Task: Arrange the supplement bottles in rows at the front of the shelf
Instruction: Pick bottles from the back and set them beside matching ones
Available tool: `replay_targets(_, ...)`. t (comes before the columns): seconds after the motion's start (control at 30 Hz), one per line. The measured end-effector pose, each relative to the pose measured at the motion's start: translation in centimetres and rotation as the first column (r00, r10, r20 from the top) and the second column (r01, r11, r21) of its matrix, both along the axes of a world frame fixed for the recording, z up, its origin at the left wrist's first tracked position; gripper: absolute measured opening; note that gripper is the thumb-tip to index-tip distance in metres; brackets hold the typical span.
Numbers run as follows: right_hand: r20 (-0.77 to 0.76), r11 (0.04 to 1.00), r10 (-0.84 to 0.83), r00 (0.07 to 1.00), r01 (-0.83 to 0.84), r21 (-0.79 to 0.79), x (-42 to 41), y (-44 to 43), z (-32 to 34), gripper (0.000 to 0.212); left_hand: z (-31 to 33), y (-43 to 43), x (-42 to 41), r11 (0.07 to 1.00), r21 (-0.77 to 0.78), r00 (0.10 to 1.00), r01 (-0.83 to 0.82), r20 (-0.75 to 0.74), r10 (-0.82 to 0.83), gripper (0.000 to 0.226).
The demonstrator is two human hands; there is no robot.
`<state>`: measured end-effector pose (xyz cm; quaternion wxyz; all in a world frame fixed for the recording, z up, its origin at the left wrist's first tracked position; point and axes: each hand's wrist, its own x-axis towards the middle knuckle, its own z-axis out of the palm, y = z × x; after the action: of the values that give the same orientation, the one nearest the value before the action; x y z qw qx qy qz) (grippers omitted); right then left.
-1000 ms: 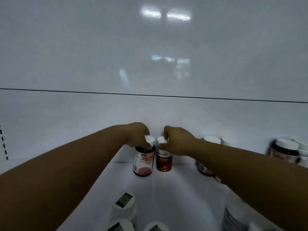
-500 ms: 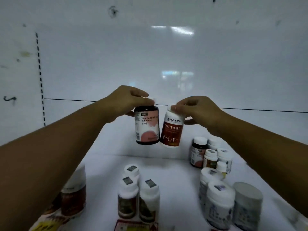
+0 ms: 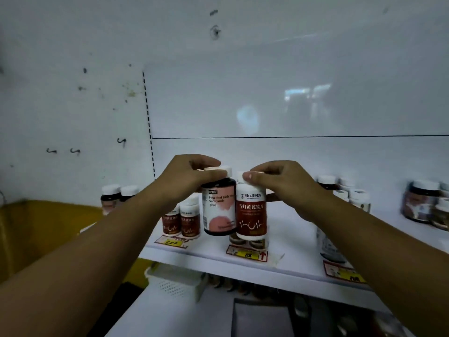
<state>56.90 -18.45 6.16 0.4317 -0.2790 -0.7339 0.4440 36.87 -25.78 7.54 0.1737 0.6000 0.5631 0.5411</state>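
My left hand (image 3: 187, 177) grips the white cap of a dark bottle with a pink-and-white label (image 3: 219, 210). My right hand (image 3: 284, 183) holds a white bottle with a red label (image 3: 251, 215) by its top. Both bottles hang side by side, touching, in the air above the front edge of the white shelf (image 3: 291, 263). Behind them, two small red-labelled bottles (image 3: 181, 221) stand at the shelf front on the left. More bottles sit beneath the held pair, mostly hidden.
Two dark bottles (image 3: 117, 197) stand far left near a yellow panel (image 3: 43, 229). Bottles cluster at the right (image 3: 349, 193) and far right (image 3: 425, 205). Price tags (image 3: 247, 254) line the shelf edge. A white perforated basket (image 3: 175, 280) sits on the shelf below.
Both hands lifted the two bottles from the back of the shelf and carried them forward to the front edge; my view pulled back, now showing the shelf edge and the lower shelf.
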Motion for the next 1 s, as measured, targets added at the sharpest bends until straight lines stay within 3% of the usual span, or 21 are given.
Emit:
replay_targets(0.23, 0.023, 1.000, 0.012, 1.000, -0.013, 0.023, -4.6, -0.3, 0.2, 0.037, 0.1, -1.2, -4.9, 0.999, -0.023, 0.999, -0.036, -0.025, 0.035, 0.030)
replay_targets(0.43, 0.020, 0.995, 0.010, 1.000, -0.011, 0.095, -11.3, 0.9, 2.1, 0.033, 1.7, 0.1, -11.1, 0.997, 0.072, 0.999, -0.038, -0.009, 0.039, 0.031)
replay_targets(0.77, -0.101, 0.987, -0.100, 0.990, 0.111, 0.118, -18.7, 5.1, 6.1, 0.033, 4.9, 5.0, -20.2, 0.984, 0.167, 0.997, -0.063, 0.050, 0.056, 0.033)
replay_targets(0.87, -0.048, 0.986, -0.139, 0.989, 0.143, 0.085, -19.8, 7.7, 6.0, 0.025, 4.4, 7.3, -22.2, 0.984, 0.156, 0.993, -0.088, 0.091, 0.074, 0.033)
replay_targets(1.0, 0.167, 0.992, -0.127, 0.978, 0.127, 0.013, -21.0, 11.3, 5.2, 0.029, 3.7, 9.5, -23.8, 0.984, 0.119, 0.990, -0.129, 0.069, 0.122, 0.033)
